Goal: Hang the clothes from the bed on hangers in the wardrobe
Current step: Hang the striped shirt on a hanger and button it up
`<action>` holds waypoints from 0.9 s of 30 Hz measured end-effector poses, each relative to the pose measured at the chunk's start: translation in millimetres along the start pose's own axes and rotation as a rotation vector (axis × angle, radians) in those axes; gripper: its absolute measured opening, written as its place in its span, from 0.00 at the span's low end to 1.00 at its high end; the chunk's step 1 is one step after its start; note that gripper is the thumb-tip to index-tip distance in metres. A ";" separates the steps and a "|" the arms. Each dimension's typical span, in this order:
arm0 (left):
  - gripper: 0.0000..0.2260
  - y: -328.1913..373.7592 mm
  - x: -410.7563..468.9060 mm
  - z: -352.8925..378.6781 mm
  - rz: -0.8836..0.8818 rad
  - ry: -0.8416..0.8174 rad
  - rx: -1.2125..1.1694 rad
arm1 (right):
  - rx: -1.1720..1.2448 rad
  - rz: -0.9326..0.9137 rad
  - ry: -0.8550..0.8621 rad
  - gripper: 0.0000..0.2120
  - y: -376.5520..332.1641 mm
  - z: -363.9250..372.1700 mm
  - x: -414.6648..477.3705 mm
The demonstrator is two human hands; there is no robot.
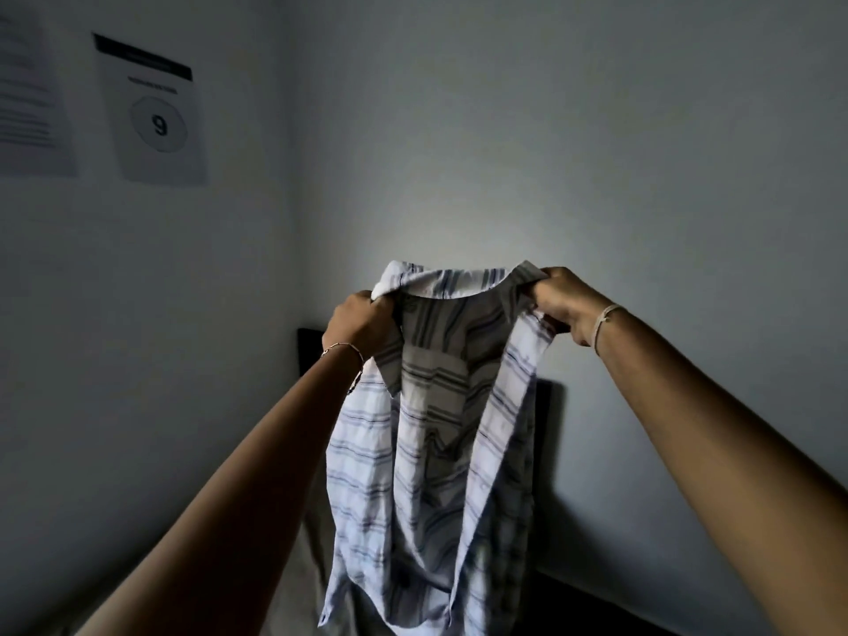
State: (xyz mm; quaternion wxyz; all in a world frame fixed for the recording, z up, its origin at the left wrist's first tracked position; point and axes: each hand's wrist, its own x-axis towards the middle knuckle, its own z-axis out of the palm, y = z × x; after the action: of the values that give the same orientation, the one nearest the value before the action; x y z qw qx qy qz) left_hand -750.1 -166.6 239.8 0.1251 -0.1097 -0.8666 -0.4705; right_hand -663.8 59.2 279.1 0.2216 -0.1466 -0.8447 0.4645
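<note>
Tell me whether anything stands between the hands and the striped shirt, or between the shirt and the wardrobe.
Nothing does: the left hand and right hand each grip the striped shirt at its collar, held up before the wall. No wardrobe or hanger is in view, so that path cannot be judged.

The shirt (431,452) is made of thin woven cloth, matt and creased. The wall (596,130) is painted, smooth and matt. A printed sheet (151,112) on it is of matt paper. A thin metal bracelet (344,348) and a pale cord band (603,323) are worn.
</note>
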 end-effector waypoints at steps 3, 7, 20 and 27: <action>0.26 11.3 -20.9 -15.7 -0.002 0.090 -0.030 | 0.077 -0.011 0.071 0.07 -9.5 -8.9 -13.8; 0.27 18.8 -45.8 -40.6 0.019 0.268 -0.043 | 0.081 -0.046 0.130 0.06 -16.4 -22.6 -36.8; 0.24 24.7 -188.0 -65.0 0.057 0.391 -0.297 | 0.328 -0.068 0.198 0.12 -17.6 -28.7 -153.4; 0.21 34.3 -210.0 -100.9 0.186 0.581 -0.303 | 0.419 -0.134 0.247 0.12 -46.8 -34.2 -190.9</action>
State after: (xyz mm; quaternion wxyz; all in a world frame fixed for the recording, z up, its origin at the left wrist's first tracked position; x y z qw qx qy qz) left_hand -529.7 -248.5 252.7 0.3917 -0.0670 -0.7013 -0.5919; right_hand -484.4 -27.3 289.5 0.3788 -0.0970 -0.7045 0.5923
